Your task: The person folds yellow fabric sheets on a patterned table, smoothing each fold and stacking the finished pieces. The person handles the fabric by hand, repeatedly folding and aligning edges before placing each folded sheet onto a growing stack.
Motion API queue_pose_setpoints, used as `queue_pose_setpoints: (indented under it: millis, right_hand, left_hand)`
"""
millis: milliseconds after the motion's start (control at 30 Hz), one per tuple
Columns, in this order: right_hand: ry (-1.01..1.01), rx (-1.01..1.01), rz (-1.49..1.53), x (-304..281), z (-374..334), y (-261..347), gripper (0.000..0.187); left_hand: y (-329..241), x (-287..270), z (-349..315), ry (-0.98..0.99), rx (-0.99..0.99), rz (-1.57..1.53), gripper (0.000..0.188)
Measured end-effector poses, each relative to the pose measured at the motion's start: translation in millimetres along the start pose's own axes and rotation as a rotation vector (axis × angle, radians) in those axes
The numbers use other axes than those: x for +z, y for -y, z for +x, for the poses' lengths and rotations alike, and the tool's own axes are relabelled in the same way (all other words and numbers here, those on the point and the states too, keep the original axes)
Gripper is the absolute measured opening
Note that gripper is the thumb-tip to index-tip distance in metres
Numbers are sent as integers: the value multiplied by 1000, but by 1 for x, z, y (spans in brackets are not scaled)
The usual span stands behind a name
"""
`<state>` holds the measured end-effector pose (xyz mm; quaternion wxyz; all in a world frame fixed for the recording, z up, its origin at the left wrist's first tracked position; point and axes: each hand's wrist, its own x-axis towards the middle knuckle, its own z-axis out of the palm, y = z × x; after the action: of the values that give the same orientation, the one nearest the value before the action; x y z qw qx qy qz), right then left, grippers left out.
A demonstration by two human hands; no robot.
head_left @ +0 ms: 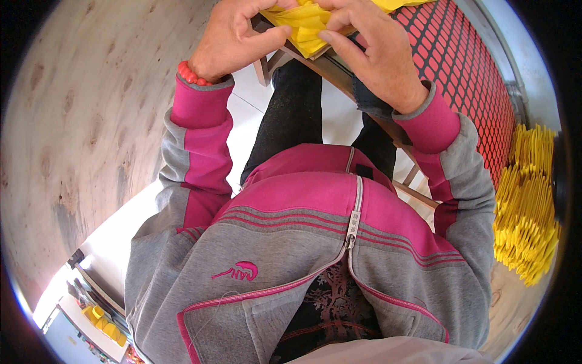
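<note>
A bright yellow folded sheet [303,25], thin and creased like paper, lies at the top edge between my two hands. My left hand [227,45] comes in from the left with thumb and fingers closed on the sheet's left side. From the right, my right hand [383,57] pinches its other side, the thumb pressing near the lower folds. The fingertips of both hands are partly cut off by the top of the picture. Beneath the sheet is the edge of a wooden surface [330,70].
To the right stretches a red panel with a black mesh pattern [458,67]. Tall piles of folded yellow sheets [526,209] stand at the far right. A pale wooden board [91,121] fills the left. My knees [288,103] are under the wooden edge. Yellow items [106,324] lie at lower left.
</note>
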<state>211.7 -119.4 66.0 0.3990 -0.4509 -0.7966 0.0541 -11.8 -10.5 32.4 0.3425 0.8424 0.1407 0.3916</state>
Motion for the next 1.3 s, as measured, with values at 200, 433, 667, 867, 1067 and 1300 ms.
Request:
queue_pose_setpoints:
  millis: [200, 433, 667, 867, 1067, 1300]
  right_hand:
    - [-8, -6, -11, -1, 4, 4, 13]
    - [-90, -109, -226, -22, -37, 34, 18]
    - [347, 362, -310, 7, -163, -12, 26]
    - [438, 371, -743, 9, -212, -75, 18]
    - [323, 340, -726, 5, -193, -61, 22]
    - [295, 183, -59, -18, -122, 35, 28]
  left_hand:
    - [-1, 7, 2, 2, 18, 9, 12]
    - [3, 20, 0, -156, -108, -118, 5]
    - [11, 32, 6, -266, -119, -390, 8]
    - [10, 33, 7, -319, -145, -395, 14]
    - [18, 25, 3, -239, -80, -346, 13]
    - [10, 20, -2, -162, -115, -283, 19]
